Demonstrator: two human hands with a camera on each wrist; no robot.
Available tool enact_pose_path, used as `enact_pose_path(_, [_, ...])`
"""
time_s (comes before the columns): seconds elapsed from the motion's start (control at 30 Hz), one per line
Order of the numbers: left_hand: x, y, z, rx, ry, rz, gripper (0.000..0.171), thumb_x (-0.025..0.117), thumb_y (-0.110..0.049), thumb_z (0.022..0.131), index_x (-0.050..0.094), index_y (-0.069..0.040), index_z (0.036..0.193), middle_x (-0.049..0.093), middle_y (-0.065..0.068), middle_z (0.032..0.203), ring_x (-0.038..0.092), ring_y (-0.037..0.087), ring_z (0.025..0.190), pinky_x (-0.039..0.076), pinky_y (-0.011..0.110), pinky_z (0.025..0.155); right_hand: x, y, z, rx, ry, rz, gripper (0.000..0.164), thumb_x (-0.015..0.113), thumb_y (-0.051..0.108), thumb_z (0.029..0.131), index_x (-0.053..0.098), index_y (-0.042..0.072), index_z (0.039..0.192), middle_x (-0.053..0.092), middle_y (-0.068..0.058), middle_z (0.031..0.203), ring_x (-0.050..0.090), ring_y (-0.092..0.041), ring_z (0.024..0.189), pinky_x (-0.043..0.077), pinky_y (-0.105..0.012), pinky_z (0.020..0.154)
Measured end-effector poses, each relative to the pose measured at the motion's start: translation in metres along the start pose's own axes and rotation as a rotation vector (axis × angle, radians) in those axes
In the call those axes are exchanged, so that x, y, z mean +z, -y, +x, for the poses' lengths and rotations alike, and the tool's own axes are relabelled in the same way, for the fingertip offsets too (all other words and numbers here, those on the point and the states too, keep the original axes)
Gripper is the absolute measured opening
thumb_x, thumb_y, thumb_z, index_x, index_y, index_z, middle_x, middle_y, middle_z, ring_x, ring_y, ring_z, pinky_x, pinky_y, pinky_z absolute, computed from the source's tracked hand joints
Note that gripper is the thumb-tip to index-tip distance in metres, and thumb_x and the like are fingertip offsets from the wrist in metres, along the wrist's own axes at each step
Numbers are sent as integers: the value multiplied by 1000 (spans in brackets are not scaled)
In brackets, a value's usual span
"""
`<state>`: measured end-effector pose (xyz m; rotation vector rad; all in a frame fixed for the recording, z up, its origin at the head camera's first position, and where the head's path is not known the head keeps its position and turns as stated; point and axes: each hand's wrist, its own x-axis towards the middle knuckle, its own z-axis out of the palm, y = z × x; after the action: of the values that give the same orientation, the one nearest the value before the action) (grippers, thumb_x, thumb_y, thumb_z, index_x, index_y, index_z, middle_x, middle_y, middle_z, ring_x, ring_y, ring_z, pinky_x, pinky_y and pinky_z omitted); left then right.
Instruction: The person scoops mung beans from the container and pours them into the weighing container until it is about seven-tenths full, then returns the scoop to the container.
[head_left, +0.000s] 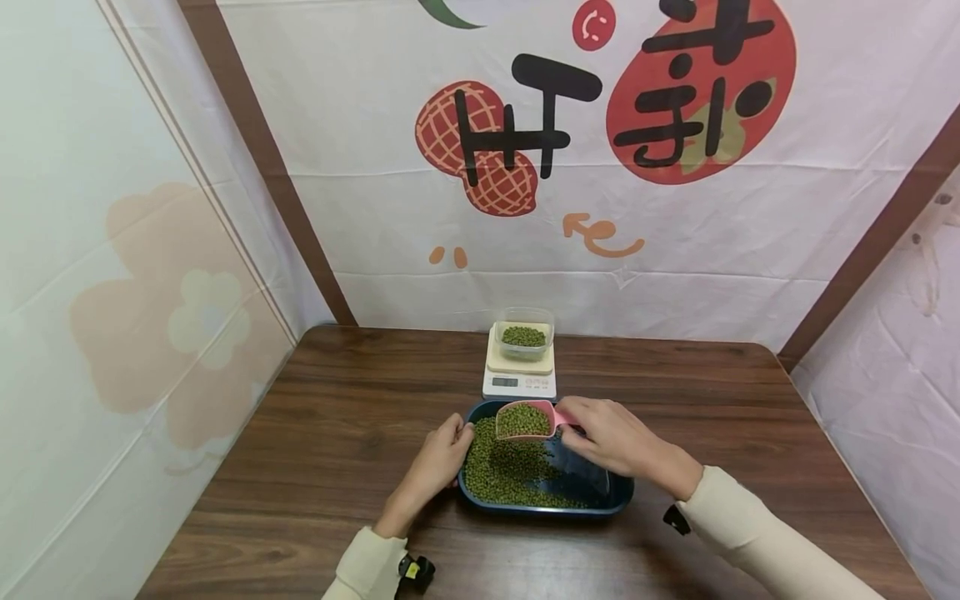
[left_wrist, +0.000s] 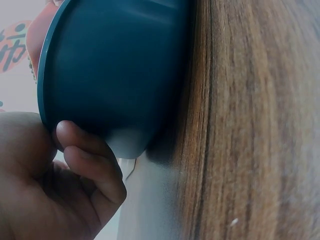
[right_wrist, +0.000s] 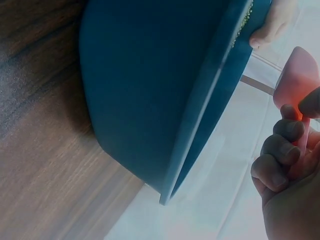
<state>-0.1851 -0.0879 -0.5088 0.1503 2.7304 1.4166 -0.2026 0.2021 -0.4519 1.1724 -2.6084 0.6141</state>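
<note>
My right hand [head_left: 611, 433] grips the handle of a pink scoop [head_left: 557, 414] heaped with green mung beans [head_left: 522, 421]. The scoop is above a dark blue tub [head_left: 547, 510], whose left part holds a layer of the same beans; its bare bottom shows at the right. My left hand [head_left: 438, 457] pinches the tub's left rim, thumb on top and fingers curled under the edge [left_wrist: 45, 65]. In the right wrist view the fingers [right_wrist: 282, 150] wrap round the scoop's handle, beside the tub's outer wall [right_wrist: 150, 90].
Behind the tub stands a white kitchen scale [head_left: 536, 385] with a small display. A clear plastic container [head_left: 525, 353] with some green beans sits on it. The brown wooden table [head_left: 360, 417] ends at a printed cloth backdrop [head_left: 360, 208].
</note>
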Motion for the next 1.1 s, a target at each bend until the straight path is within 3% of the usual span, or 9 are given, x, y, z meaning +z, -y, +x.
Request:
enact_pose_path(0.33, [-2,-1,1,-1,2,-4,31,39,-28,106,42,-9,82,42,4,57,47,17,35,45,28,32,-5,-3,8,12,-31,5,4,51,22,95,55,21,97,47,4,69,32,-4,53,27,-20,49])
enact_pose_path(0.7, [-3,-1,1,-5,8,-24,31,39,-29,106,41,-9,81,42,3,56,46,16,34,44,27,32,-10,-10,19,55,-59,-15,8,54,20,93,58,21,100,47,12,76,42,-6,57,35,-23,51])
enact_pose_path(1.1, [-1,1,1,-2,5,-26,31,40,-28,105,42,-9,81,42,3,58,46,16,34,45,28,32,-11,-19,29,66,-79,-2,4,55,19,92,58,18,96,41,7,69,34,-8,54,27,-23,48])
